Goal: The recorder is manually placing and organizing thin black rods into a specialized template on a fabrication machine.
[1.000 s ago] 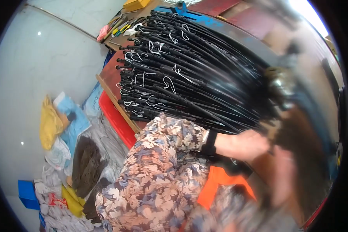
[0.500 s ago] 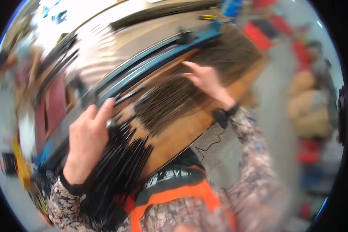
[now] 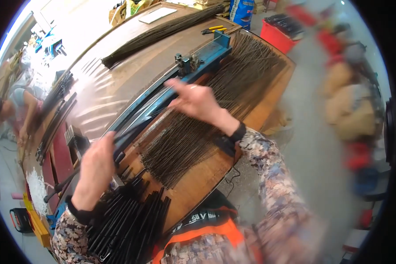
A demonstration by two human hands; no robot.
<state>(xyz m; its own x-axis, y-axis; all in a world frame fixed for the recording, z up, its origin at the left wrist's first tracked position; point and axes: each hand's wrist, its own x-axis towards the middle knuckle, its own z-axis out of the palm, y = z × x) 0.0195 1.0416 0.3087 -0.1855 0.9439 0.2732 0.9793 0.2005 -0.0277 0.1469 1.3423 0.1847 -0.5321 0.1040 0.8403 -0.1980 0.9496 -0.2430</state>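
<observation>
Long dark rod lying along blue rail.

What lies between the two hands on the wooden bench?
Head view: a spread of thin dark coiled wire springs on the wooden bench, between left hand and right hand.

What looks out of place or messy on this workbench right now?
Nothing stands out. The thin wire springs lie in a loose heap on the wooden board, the black rods are bundled below the left hand, and the right hand rests at the blue rail.

Bright glare upper left — blurred right edge
</observation>
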